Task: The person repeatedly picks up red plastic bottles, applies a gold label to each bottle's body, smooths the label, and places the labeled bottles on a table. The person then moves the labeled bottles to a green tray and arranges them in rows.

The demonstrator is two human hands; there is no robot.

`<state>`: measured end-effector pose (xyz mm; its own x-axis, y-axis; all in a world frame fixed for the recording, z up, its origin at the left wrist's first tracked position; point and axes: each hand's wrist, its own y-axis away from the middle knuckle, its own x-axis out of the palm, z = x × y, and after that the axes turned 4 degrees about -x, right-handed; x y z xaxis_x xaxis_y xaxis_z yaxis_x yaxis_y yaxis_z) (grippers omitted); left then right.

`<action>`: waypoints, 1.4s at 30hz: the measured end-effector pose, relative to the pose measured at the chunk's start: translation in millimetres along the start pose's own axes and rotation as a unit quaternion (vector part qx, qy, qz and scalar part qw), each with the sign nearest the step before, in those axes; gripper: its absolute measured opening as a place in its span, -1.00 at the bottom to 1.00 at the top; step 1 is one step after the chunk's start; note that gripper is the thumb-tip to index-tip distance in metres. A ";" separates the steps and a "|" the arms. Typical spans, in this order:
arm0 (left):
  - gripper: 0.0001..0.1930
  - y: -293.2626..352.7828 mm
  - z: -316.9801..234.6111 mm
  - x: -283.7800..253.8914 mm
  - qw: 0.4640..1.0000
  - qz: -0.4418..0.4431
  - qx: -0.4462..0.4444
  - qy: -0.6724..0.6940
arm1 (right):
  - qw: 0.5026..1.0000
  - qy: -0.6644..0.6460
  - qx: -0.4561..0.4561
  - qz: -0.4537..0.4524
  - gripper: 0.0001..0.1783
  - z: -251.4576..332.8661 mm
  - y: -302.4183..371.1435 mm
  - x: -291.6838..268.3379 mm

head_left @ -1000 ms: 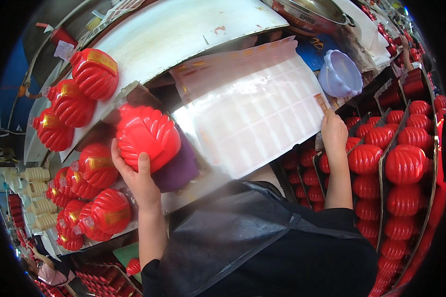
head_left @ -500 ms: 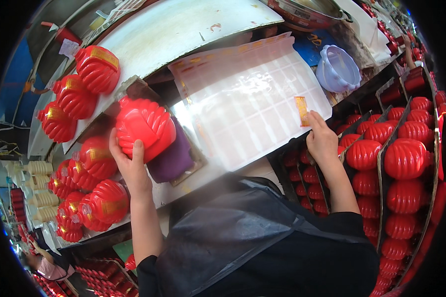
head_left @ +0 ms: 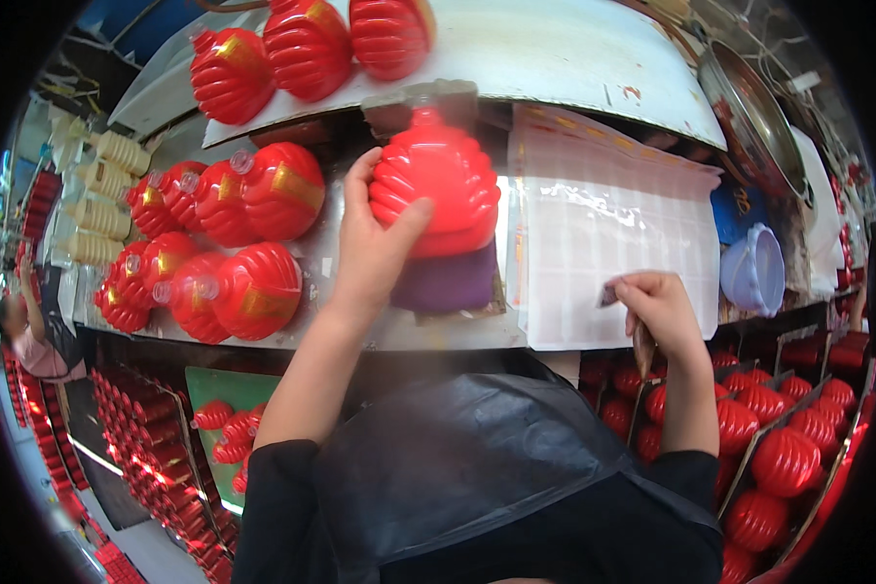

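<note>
A red ribbed plastic bottle [head_left: 448, 175] with a smooth front panel is in my left hand [head_left: 378, 238], thumb across its front and fingers round its left side. The bottle rests against a purple cloth-covered pad [head_left: 448, 285], neck toward the far side. My right hand [head_left: 664, 307] is closed in a pinch over the near right of a white translucent sheet [head_left: 574, 234] marked in a grid. From it hangs a narrow brownish label [head_left: 643, 350], and a dark end [head_left: 608, 293] pokes out at the fingertips, slightly blurred.
Red bottles with gold labels [head_left: 282, 195] stand in groups to the left, others on the white board [head_left: 555, 49] behind. A lilac pail [head_left: 752, 271] and a metal pan [head_left: 749, 107] are at right. Divided crates of red bottles [head_left: 786, 462] fill the lower right. Another person [head_left: 44, 336] works far left.
My right hand has lifted the gold label off the white sheet and drawn it nearer. My left hand still holds the red bottle, now turned more upright in view. The view has swung left.
</note>
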<state>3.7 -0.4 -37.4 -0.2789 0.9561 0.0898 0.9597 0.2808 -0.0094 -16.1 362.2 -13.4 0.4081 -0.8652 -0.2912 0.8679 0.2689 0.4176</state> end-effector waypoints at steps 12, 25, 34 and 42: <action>-0.28 -30.4 -23.3 -3.6 1.000 0.022 -0.020 0.000 | 0.652 0.506 -0.565 -0.012 -0.61 158.2 -60.6 116.5; -0.34 -49.1 -15.2 -1.4 0.982 -0.013 0.039 -0.184 | 0.675 0.471 -0.562 0.083 -0.64 116.0 -26.3 131.3; -0.08 -13.1 -10.1 -1.7 0.955 -0.005 0.107 -0.275 | 0.848 0.238 -0.473 0.033 -0.54 123.3 -117.4 109.5; -0.06 -19.0 -7.4 -3.2 0.923 -0.007 0.183 -0.337 | 0.881 0.211 -0.420 0.062 -0.39 122.8 -126.5 105.5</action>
<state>-13.3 -9.4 -30.1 -0.3683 0.7519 -0.5468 0.9140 0.1854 -0.3608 -117.7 185.0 8.7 0.4295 -0.6211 -0.6556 0.6405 0.7213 -0.2637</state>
